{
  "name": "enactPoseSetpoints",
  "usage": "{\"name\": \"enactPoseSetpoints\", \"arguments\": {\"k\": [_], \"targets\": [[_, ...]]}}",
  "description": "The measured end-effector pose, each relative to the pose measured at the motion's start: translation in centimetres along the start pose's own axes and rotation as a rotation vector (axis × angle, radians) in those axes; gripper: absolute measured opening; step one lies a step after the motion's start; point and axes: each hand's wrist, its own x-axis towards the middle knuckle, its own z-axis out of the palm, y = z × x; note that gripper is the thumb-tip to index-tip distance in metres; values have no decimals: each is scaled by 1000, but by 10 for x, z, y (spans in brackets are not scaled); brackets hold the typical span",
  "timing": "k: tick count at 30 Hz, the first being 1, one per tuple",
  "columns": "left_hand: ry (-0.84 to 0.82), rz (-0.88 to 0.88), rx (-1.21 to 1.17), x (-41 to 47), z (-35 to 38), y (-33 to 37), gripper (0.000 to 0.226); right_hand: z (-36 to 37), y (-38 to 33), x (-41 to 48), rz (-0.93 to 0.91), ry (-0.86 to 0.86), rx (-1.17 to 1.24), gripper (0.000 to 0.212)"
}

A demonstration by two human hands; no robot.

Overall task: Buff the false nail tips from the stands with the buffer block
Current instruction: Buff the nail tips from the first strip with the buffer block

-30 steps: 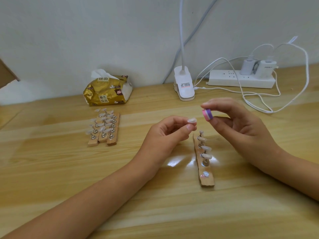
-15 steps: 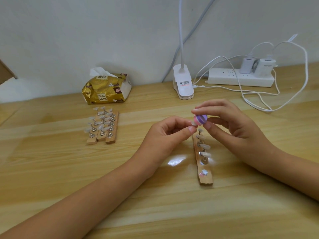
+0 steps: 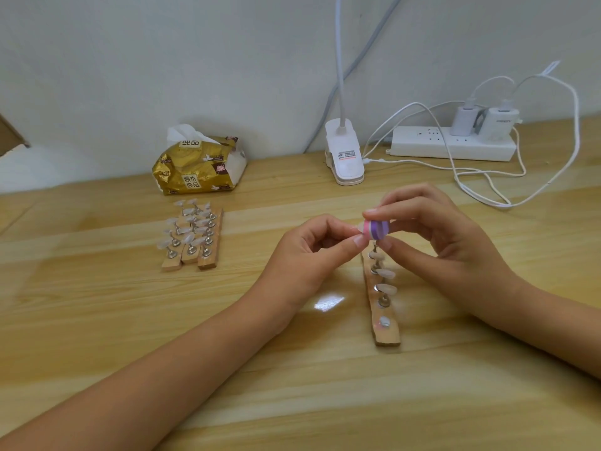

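Head camera: A person's two bare forearms reached in from the lower corners of the frame and met just right of centre above a wooden table [image 3: 130, 320]. The left hand [image 3: 312, 252], its fingers curled, pinched a single pale nail tip [image 3: 359, 227] between thumb and forefinger. The right hand [image 3: 448, 242], knuckles up, gripped a small pink-and-purple buffer block [image 3: 376, 230] with the thumb below and fingers above, its striped end facing the camera. The block appeared to touch the nail tip, lying directly to the tip's right. Both were held in the air above the far end of a narrow wooden stand [image 3: 385, 333].

That stand ran from beneath the hands toward the lower right of centre. Several pale tips [image 3: 386, 289] sat on its metal pegs, while the two pegs nearest the camera looked bare. Three more stands [image 3: 190, 255], side by side and loaded with clear tips, lay left of centre, well apart from the hands.

Behind them, toward the upper left, sat a gold tissue pack [image 3: 198, 166]. A white clip lamp [image 3: 344, 156] stood at upper centre near the wall. A white power strip [image 3: 452, 147] with two plugged-in chargers [image 3: 496, 122] and looping white cables [image 3: 481, 196] filled the upper right.
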Motion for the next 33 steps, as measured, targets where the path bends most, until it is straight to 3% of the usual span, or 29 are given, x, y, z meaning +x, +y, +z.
{"name": "enactPoseSetpoints", "arguments": {"k": [3, 14, 19, 23, 27, 31, 33], "targets": [[11, -5, 6, 1, -1, -1, 5, 0, 1, 1, 70, 33, 49, 26], [-3, 35, 19, 0, 0, -1, 7, 2, 1, -1, -6, -18, 14, 28], [-4, 33, 35, 1, -1, -3, 9, -1, 2, 1, 112, -4, 87, 24], [-24, 57, 32, 0, 0, -3, 6, 0, -3, -2, -3, -35, -61, 26], [-11, 58, 33, 1, 0, -4, 14, -2, -1, 1, 135, -19, 21, 29], [-38, 85, 47, -1, 2, -1, 12, 0, -3, -2, 23, -62, -125, 33], [-31, 79, 58, -1, 2, -1, 11, -1, -2, 0, 64, -51, -109, 32]]}}
